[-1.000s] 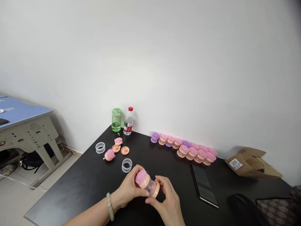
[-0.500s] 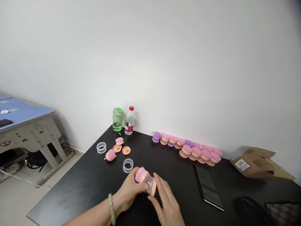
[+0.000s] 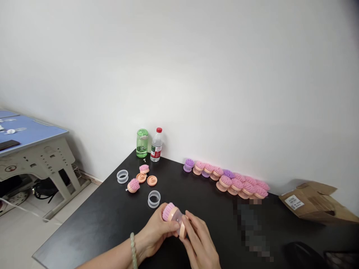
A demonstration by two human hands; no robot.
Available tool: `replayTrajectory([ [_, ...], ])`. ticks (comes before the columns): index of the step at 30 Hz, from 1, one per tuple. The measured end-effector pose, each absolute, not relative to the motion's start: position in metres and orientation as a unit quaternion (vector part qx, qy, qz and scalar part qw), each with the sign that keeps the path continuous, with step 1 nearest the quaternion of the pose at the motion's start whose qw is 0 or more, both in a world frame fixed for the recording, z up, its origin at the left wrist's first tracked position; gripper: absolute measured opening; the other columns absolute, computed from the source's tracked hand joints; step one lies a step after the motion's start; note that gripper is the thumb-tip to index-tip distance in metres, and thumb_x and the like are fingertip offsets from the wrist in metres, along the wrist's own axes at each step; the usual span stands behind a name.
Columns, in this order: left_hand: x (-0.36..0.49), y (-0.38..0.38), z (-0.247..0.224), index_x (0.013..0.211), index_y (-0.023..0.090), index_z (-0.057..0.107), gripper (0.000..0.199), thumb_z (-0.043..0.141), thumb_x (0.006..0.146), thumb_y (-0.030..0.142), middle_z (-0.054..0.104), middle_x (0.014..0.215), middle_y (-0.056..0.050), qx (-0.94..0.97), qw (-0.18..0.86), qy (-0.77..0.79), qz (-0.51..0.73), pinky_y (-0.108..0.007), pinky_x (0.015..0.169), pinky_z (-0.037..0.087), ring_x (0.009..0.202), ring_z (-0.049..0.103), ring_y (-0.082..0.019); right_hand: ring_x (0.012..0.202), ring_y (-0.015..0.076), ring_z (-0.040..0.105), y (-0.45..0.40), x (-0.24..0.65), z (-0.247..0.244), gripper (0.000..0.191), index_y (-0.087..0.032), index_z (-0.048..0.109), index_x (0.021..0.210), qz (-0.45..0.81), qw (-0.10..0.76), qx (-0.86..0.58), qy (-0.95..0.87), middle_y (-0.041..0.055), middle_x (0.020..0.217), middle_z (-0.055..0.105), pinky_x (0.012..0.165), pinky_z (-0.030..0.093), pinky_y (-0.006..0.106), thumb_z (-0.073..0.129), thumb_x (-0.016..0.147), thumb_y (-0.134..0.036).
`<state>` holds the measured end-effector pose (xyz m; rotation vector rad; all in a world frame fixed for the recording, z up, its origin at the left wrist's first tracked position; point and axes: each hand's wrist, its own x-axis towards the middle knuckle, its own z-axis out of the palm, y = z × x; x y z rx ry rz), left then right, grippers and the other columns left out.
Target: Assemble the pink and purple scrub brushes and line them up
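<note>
My left hand [image 3: 157, 228], with a bead bracelet at the wrist, is closed round a brush [image 3: 169, 212] with pink bristles, a clear middle and a peach base. My right hand [image 3: 200, 239] has its fingers pressed on the base end of the same brush, which is tilted. Just beyond my left hand stands a clear ring [image 3: 154, 199]. Farther left are another clear ring [image 3: 122, 176], a pink brush head [image 3: 133, 185], a second pink brush head [image 3: 144, 169] and two peach discs, one of them the right-hand disc [image 3: 152, 181].
A green bottle [image 3: 142, 143] and a red-capped bottle [image 3: 156, 145] stand at the back corner. Several finished-looking brushes [image 3: 226, 182] line the wall. A brown paper bag [image 3: 311, 201] lies at right; a pixelated patch is before it. A blue table [image 3: 33, 130] stands left.
My right hand's fingers have shifted farther over the base and clear middle of the brush. My left hand keeps its hold. The view has moved slightly.
</note>
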<state>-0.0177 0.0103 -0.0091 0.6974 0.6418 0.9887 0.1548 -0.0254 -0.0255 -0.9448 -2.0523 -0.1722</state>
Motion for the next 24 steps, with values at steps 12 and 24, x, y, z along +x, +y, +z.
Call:
replayTrajectory([
  [12,-0.021,0.007,-0.002,0.083,0.018,0.047,0.061,0.096,0.047,0.026,0.060,0.073,0.003,0.385,0.759,0.275,0.447,-0.021,0.061,0.039,0.067,0.053,-0.010,0.084,0.0270,0.076,-0.025,0.156,-0.030,0.049,-0.013,0.057,0.133,-0.095,0.444,-0.428,-0.781,0.0156,0.102,0.076,0.068,0.065,0.032,0.052,0.098,-0.047],
  [24,-0.024,0.010,0.000,0.093,0.021,0.047,0.063,0.094,0.052,0.026,0.064,0.094,-0.002,0.468,0.711,0.252,0.461,-0.025,0.065,0.042,0.078,0.059,-0.016,0.066,0.0189,0.075,-0.030,0.149,-0.033,0.044,-0.017,0.060,0.129,0.210,0.451,-0.497,-0.711,0.0078,0.090,0.077,0.061,0.062,0.023,0.047,0.100,-0.048],
])
